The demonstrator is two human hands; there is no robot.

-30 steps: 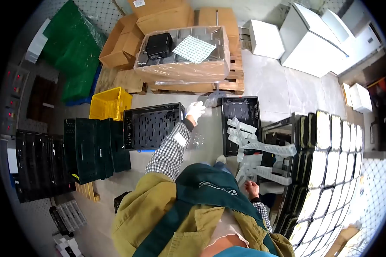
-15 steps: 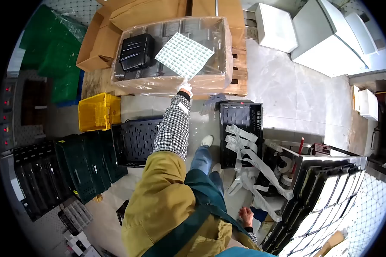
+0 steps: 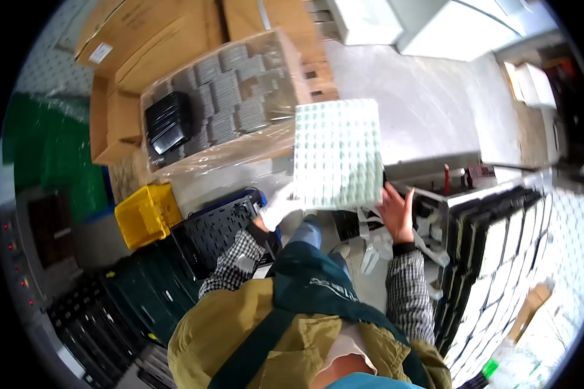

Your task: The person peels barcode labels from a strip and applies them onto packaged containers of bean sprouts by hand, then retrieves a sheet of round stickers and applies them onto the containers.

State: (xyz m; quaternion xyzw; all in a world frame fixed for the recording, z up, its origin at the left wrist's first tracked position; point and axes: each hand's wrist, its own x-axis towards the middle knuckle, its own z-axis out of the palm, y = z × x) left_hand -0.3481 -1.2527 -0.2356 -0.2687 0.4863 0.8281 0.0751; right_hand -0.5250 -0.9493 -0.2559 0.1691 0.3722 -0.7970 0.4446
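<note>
A pale sheet with rows of small green marks (image 3: 338, 153) is held up in front of me. My left hand (image 3: 279, 206), in a white glove, grips its lower left corner. At the lower right corner is my right hand (image 3: 396, 211), bare, with the thumb apart from the fingers; its fingertips touch or lie just behind the sheet's edge. Behind my left hand lies a black crate (image 3: 217, 233). White label strips (image 3: 370, 249) hang below the sheet, near my right hand.
A plastic-lined box (image 3: 233, 97) of clear trays, with a black container (image 3: 169, 120) on it, stands at the upper left. The yellow crate (image 3: 148, 217) is at the left. Stacked black trays with white contents (image 3: 483, 272) rise at the right beside a metal-edged stand.
The sheet has come off the box of trays and moved right and toward me with my left hand. My right hand has risen to the sheet's other corner. The view has turned.
</note>
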